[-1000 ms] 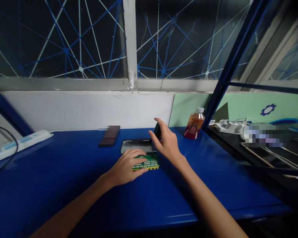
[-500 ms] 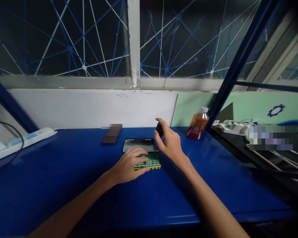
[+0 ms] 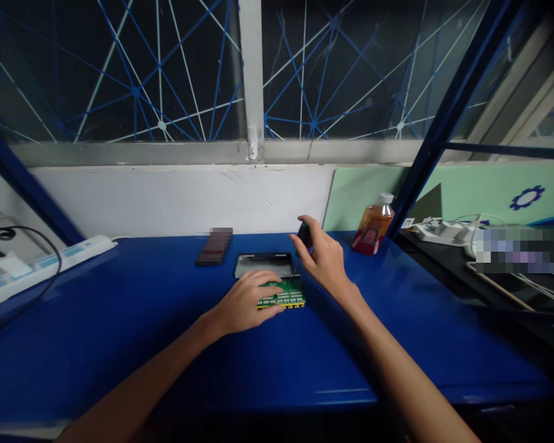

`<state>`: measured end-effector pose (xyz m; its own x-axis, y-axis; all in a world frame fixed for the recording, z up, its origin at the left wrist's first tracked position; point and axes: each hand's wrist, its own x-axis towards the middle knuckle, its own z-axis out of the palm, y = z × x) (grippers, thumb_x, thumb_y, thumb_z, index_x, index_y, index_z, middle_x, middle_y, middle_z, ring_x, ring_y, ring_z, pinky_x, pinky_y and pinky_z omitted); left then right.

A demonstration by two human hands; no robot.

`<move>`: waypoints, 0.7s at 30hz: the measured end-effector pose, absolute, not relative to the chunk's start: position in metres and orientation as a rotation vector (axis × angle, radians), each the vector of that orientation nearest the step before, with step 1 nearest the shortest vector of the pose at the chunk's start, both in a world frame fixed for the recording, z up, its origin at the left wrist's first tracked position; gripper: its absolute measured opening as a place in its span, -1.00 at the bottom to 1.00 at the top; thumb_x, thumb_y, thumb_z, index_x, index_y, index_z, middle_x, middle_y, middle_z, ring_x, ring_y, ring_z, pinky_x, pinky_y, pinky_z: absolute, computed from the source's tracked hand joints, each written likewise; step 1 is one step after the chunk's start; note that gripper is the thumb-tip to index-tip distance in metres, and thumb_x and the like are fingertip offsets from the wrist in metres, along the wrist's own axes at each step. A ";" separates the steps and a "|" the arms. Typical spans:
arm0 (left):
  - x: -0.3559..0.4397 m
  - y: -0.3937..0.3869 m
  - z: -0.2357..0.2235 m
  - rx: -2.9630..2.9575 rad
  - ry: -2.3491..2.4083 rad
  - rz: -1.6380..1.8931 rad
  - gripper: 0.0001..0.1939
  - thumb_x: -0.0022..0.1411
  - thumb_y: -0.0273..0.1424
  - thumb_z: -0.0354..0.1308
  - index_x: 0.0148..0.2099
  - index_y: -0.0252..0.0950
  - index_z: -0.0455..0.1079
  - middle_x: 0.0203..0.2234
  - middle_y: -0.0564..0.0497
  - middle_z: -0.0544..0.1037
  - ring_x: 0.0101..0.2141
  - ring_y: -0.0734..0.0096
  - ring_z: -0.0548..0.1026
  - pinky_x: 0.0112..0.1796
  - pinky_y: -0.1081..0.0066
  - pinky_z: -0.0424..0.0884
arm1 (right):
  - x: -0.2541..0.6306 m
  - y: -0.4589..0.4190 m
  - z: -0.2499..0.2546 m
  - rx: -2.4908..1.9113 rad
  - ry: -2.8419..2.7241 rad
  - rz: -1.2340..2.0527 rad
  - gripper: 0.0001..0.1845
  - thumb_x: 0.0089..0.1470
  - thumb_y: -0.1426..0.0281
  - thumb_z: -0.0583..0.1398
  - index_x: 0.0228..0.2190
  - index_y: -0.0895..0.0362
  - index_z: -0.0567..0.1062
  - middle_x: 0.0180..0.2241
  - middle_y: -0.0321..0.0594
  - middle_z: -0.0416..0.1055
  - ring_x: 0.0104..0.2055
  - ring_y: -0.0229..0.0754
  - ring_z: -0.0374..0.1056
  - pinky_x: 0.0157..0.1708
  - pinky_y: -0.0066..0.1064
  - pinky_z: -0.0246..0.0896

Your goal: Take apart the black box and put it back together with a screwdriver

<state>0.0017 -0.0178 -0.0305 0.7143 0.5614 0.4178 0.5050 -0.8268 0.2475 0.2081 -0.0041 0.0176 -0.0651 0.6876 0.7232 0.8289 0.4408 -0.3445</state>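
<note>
A green circuit board (image 3: 287, 295) lies flat on the blue table (image 3: 120, 320). My left hand (image 3: 247, 301) rests on the board's left part, fingers curled down over it and pressing it to the table. My right hand (image 3: 324, 258) is closed round the dark handle of a screwdriver (image 3: 303, 237) that stands upright. Its thin shaft comes down onto the board's far right corner. A flat grey metal tray (image 3: 263, 263) lies just behind the board.
A dark flat box (image 3: 213, 247) lies at the back left of the tray. An orange bottle (image 3: 373, 225) stands at the back right beside a blue post (image 3: 434, 135). A white power strip (image 3: 46, 264) with a black cable sits at far left. Cables and a charger (image 3: 447, 231) lie on the dark bench at right.
The view has shifted a little, so everything sits slightly further right in the picture. Both hands keep their hold on the board and the screwdriver.
</note>
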 end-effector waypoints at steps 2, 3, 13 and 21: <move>0.002 -0.018 -0.030 2.811 0.876 0.731 -0.72 0.21 -0.26 0.21 -0.05 -0.21 0.48 -0.03 -0.10 0.49 0.02 0.13 0.41 0.03 0.05 0.34 | 0.208 -0.004 0.018 -1.301 -1.792 -0.184 -0.55 0.26 0.19 -0.02 0.10 0.11 0.25 -0.21 -0.08 0.50 -0.35 -0.10 0.41 -0.38 -0.29 0.22; 0.002 -0.018 -0.030 2.814 0.876 0.729 -0.72 0.21 -0.26 0.21 -0.05 -0.21 0.48 -0.03 -0.09 0.49 0.02 0.13 0.41 0.03 0.04 0.34 | 0.208 -0.004 0.018 -1.294 -1.791 -0.172 -0.56 0.27 0.21 -0.05 0.10 0.11 0.25 -0.21 -0.07 0.49 -0.32 -0.09 0.42 -0.36 -0.28 0.23; 0.002 -0.018 -0.029 2.811 0.867 0.749 -0.75 0.20 -0.27 0.22 -0.07 -0.21 0.48 -0.03 -0.09 0.50 0.01 0.12 0.42 0.02 0.02 0.35 | 0.208 -0.005 0.017 -1.227 -1.794 -0.151 -0.55 0.25 0.25 -0.02 0.12 0.11 0.26 -0.30 -0.13 0.49 -0.48 -0.20 0.35 -0.40 -0.31 0.22; 0.003 -0.018 -0.029 2.798 0.881 0.731 -0.73 0.18 -0.30 0.23 -0.05 -0.20 0.47 -0.03 -0.09 0.49 0.01 0.11 0.41 0.03 0.02 0.33 | 0.208 -0.004 0.015 -1.194 -1.831 -0.154 -0.50 0.23 0.21 0.04 0.14 0.12 0.23 -0.32 -0.17 0.48 -0.48 -0.19 0.35 -0.40 -0.32 0.23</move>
